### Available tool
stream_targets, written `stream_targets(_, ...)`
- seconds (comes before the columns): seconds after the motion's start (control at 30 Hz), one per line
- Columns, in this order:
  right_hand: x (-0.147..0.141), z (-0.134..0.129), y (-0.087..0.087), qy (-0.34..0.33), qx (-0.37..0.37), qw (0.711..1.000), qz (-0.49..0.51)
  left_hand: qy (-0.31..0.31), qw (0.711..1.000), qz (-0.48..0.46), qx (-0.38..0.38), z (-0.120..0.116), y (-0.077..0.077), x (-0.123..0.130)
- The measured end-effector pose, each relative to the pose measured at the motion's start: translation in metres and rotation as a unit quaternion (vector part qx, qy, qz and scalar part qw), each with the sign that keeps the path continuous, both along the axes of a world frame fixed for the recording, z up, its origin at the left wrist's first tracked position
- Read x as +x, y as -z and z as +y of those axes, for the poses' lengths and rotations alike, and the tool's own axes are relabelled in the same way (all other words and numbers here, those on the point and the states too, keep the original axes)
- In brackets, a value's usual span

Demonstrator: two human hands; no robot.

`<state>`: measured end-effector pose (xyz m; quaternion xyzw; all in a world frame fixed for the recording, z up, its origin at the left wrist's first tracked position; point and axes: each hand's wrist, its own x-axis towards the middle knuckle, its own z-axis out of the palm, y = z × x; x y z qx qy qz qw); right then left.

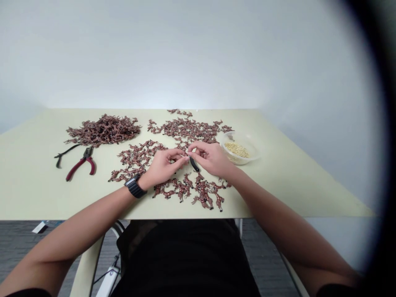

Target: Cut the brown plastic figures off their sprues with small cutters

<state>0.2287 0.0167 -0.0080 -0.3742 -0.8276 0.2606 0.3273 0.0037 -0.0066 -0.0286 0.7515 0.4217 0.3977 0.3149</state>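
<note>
My left hand [163,165], with a dark watch on its wrist, is closed in a pinch at the middle of the table. My right hand [213,159] is pinched too, its fingertips nearly meeting the left ones. Something tiny and pale sits at the fingertips, too small to name. A black curved handle [194,164] shows just below the right fingertips; whether a hand holds it is unclear. Brown animal-shaped figures [204,194] lie in front of, behind and left of my hands. Beside my right hand stands a clear round bowl [255,156] with small gold pieces [237,149].
A dense heap of brown figures [103,130] lies at the back left of the pale table [40,185]. Nearer, red-handled pliers [82,163] and a thin black tool [66,153] rest on the tabletop. A wall [154,53] rises behind.
</note>
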Motion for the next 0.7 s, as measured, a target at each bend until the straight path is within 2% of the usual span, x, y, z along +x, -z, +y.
stream_targets(0.33,0.0019,0.0016,0.0044,-0.042,0.103,0.992,-0.064,0.014,1.0,0.014,-0.001,0.0002,0.0002,0.0002)
stream_targets(0.43,0.0003,-0.0011,0.0032,-0.054,0.108,0.99,-0.071,0.022,1.0,0.013,-0.009,0.0009,0.0022,0.0001)
stream_targets(0.5,-0.0026,-0.0035,0.0028,-0.044,0.068,0.996,-0.04,0.024,0.999,0.025,0.012,0.0003,0.0023,-0.0004)
stream_targets(0.57,-0.0052,-0.0044,0.003,-0.024,-0.036,0.999,0.011,0.021,0.996,0.059,0.057,-0.0009,0.0016,-0.0014)
stream_targets(0.63,-0.0057,-0.0025,0.0033,-0.017,-0.175,0.982,0.064,0.012,0.989,0.101,0.107,-0.0022,0.0006,-0.0024)
stream_targets(0.7,-0.0033,0.0013,0.0032,-0.027,-0.281,0.954,0.105,-0.002,0.982,0.126,0.139,-0.0028,0.0,-0.0029)
